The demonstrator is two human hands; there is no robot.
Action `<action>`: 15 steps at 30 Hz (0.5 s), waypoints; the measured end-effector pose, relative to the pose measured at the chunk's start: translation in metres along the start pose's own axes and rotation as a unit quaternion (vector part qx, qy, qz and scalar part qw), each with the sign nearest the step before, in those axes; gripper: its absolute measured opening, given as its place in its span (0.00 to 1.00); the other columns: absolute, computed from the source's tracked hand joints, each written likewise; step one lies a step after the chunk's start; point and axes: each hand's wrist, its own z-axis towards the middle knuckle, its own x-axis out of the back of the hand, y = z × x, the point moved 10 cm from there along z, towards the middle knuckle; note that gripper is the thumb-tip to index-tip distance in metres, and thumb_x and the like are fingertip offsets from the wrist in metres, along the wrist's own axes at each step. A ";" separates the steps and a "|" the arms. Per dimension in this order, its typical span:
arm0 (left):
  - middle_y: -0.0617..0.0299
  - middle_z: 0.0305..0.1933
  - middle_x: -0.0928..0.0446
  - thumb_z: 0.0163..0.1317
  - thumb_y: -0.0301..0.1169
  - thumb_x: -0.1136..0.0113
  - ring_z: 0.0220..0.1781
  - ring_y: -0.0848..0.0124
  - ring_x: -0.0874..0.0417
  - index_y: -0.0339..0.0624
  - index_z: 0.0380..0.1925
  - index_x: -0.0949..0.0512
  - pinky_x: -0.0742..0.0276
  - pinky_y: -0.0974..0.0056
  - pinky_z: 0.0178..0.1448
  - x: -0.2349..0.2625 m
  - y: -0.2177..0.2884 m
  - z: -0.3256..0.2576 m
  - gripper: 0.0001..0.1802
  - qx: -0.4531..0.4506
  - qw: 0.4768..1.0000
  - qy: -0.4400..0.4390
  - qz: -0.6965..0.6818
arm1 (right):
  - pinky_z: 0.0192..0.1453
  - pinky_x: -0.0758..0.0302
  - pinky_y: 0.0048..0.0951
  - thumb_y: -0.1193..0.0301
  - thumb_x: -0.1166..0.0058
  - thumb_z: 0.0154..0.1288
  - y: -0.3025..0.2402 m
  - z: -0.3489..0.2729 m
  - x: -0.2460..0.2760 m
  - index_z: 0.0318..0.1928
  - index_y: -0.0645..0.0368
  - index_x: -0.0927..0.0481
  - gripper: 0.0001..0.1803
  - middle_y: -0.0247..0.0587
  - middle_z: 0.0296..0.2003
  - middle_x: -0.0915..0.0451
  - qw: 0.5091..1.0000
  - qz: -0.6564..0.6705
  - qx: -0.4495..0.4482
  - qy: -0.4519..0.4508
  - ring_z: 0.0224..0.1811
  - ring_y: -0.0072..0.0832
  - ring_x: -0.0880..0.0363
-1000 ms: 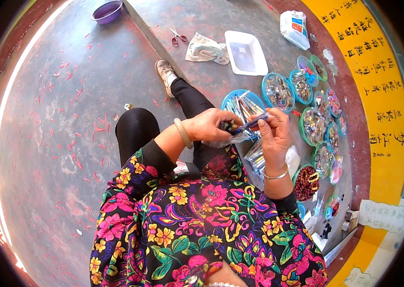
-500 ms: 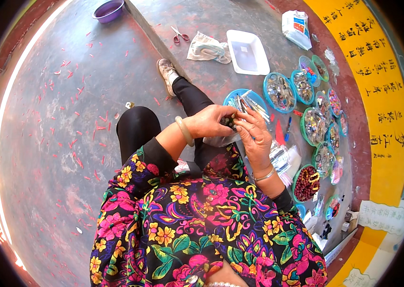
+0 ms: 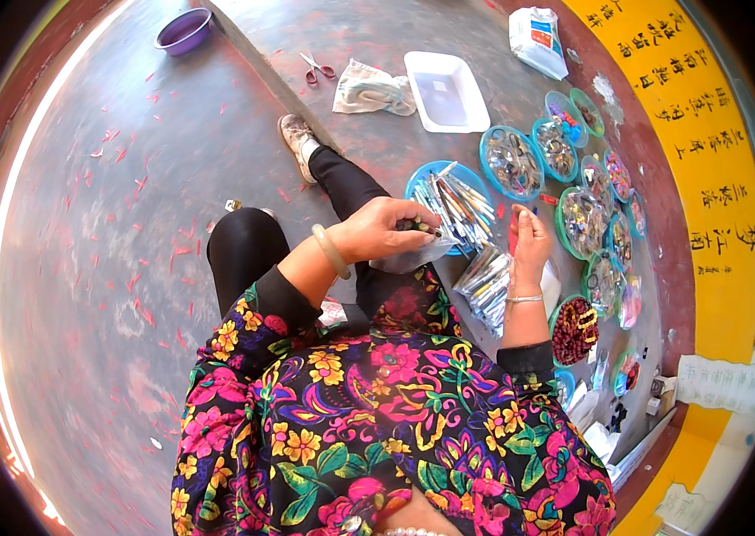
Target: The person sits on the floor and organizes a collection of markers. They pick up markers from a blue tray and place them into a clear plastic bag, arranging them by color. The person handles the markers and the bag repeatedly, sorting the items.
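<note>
The dark bundle (image 3: 410, 224) is clasped in the left grip (image 3: 379, 227), the clear bag (image 3: 406, 260) just below. Whether the right grip (image 3: 530, 242) is loaded cannot be told. Light, stiff handling is expected; a mid-length hold is advised.

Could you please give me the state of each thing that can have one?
Left hand: closed on dark pieces
Right hand: fingers bunched; any hold unclear
Plastic bag: crumpled
Blue basket: loaded with pens
Scissors: blades apart
Cloth: crumpled
White tray: open side up
Purple basin: upright
</note>
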 end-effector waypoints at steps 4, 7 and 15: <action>0.59 0.38 0.18 0.62 0.29 0.41 0.39 0.77 0.21 0.36 0.43 0.20 0.25 0.69 0.45 -0.001 0.002 0.004 0.11 -0.001 0.999 -0.006 0.032 | 0.42 0.25 0.24 0.68 0.45 0.65 0.086 0.006 0.025 0.43 0.62 0.16 0.12 0.34 0.35 0.16 0.994 -0.066 -0.081 0.009 0.35 0.20 0.21; 0.58 0.38 0.17 0.62 0.26 0.42 0.39 0.76 0.20 0.36 0.42 0.20 0.25 0.68 0.46 -0.002 0.003 0.003 0.10 -0.023 0.999 0.006 0.035 | 0.42 0.25 0.26 0.69 0.43 0.61 0.138 0.002 0.026 0.43 0.62 0.16 0.12 0.39 0.34 0.15 0.979 -0.183 -0.079 -0.052 0.35 0.24 0.19; 0.55 0.40 0.18 0.59 0.22 0.43 0.42 0.63 0.17 0.36 0.43 0.20 0.24 0.64 0.48 -0.007 0.028 -0.004 0.11 -0.106 0.990 -0.002 0.093 | 0.36 0.23 0.33 0.67 0.41 0.52 0.163 -0.027 0.005 0.34 0.62 0.19 0.12 0.45 0.27 0.17 0.932 -0.335 -0.128 -0.058 0.28 0.36 0.17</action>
